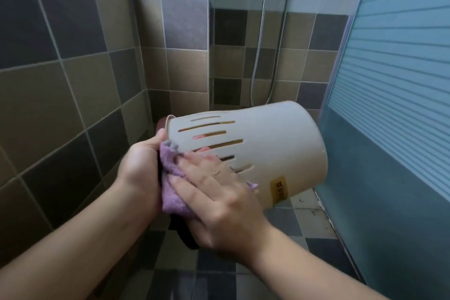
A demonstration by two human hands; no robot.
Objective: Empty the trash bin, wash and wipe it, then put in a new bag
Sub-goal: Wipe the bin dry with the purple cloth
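Observation:
A cream plastic trash bin [272, 143] with long slots in its wall and a yellow label is held on its side in mid-air, its base pointing right and away. My left hand [141, 168] grips the bin's rim at the left, fingers inside the opening and showing through the slots. My right hand [214, 192] lies flat on the bin's outer wall, pressing a purple cloth [170, 173] against it. The bin's inside is hidden from view.
I stand in a tiled shower corner. A metal shower hose [260, 41] hangs on the back wall. A frosted blue glass door [394, 80] stands close on the right. The checkered tile floor [309, 221] lies below the bin, and a tiled wall [60, 80] runs along the left.

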